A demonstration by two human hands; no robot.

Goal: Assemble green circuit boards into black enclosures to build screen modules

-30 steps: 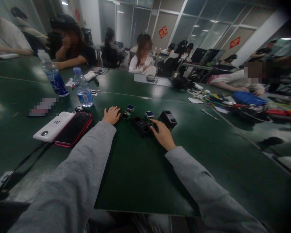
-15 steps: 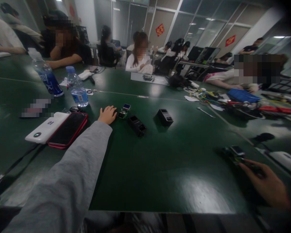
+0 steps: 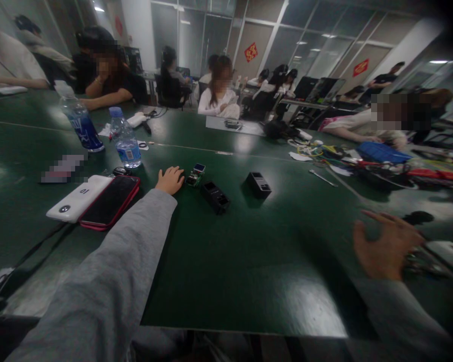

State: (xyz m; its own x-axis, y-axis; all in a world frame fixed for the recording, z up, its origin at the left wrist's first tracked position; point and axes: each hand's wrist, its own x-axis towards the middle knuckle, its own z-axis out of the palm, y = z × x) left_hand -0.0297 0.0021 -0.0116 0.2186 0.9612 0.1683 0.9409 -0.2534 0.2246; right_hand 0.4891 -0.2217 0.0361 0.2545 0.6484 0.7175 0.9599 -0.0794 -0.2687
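Note:
My left hand (image 3: 169, 180) rests on the green table (image 3: 226, 261) with its fingers curled down, right beside a small circuit module with a blue screen (image 3: 196, 174); it holds nothing that I can see. Two small black boxes (image 3: 215, 196) (image 3: 259, 183) lie to the right of that module. My right hand (image 3: 385, 244) is far out to the right, fingers spread and blurred, above a dim pile of small parts (image 3: 423, 261) at the table's right side. Grey sleeves cover both arms.
A white power bank (image 3: 73, 198) and a red-cased phone (image 3: 109, 201) lie at the left, with two water bottles (image 3: 126, 138) (image 3: 79, 119) behind. Cables and a blue tray (image 3: 385, 152) clutter the far right. Several people sit around the table's far side.
My right hand carried a blue-screened module from the black boxes to the far right, and now it is open with fingers spread. My left hand stayed put.

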